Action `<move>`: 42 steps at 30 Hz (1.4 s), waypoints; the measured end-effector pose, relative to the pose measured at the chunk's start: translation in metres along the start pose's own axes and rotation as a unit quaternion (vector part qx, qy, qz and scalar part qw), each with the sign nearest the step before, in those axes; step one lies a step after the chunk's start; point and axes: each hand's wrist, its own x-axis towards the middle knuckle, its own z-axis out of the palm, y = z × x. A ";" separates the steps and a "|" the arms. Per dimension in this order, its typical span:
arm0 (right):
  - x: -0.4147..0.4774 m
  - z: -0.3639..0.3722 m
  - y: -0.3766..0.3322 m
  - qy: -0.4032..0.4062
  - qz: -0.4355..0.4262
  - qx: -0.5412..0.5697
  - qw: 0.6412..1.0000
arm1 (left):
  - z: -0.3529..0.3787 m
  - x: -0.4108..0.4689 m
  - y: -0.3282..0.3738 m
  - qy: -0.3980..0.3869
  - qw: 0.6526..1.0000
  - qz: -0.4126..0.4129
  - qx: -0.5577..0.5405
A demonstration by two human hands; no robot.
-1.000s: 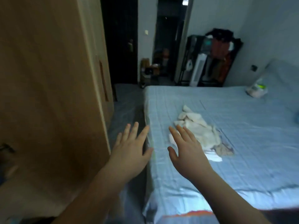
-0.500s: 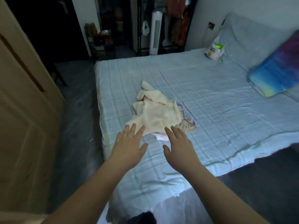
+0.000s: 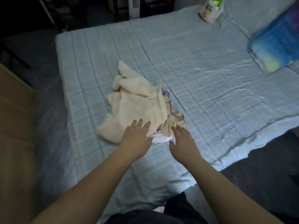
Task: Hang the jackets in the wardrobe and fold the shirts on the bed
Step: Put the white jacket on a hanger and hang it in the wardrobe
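Dim bedroom; a pale blue checked bed (image 3: 210, 78) filled most of the view. Left hand (image 3: 135, 139) was flat, fingers straight and spread, holding nothing, fingertips over the near edge of a crumpled cream shirt (image 3: 137, 102); contact uncertain. Right hand (image 3: 182, 141), just beside it, was likewise flat and empty, fingertips at a beige garment with purple trim (image 3: 171, 122). White cloth (image 3: 160, 138) showed between the hands. Far right of the right hand lay a blue pillow (image 3: 278, 41); beyond, a printed bag (image 3: 210, 10). Left of the left hand stood a wooden wardrobe (image 3: 13, 110).
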 end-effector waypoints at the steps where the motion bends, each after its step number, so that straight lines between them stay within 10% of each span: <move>1: 0.014 0.002 0.011 -0.012 0.007 0.007 1.000 | 0.007 0.015 0.005 -0.011 1.000 -0.003 0.000; 15: 0.257 0.055 0.166 -0.234 -0.098 0.017 0.967 | 0.125 0.208 0.067 -0.127 0.980 -0.118 -0.100; 35: 0.410 0.114 0.214 -0.159 -0.370 -0.013 0.915 | 0.192 0.261 0.065 0.037 0.969 -0.242 -0.042; 42: 0.397 0.084 0.201 -0.219 -0.315 0.002 0.923 | 0.172 0.255 0.065 0.039 0.970 -0.237 0.028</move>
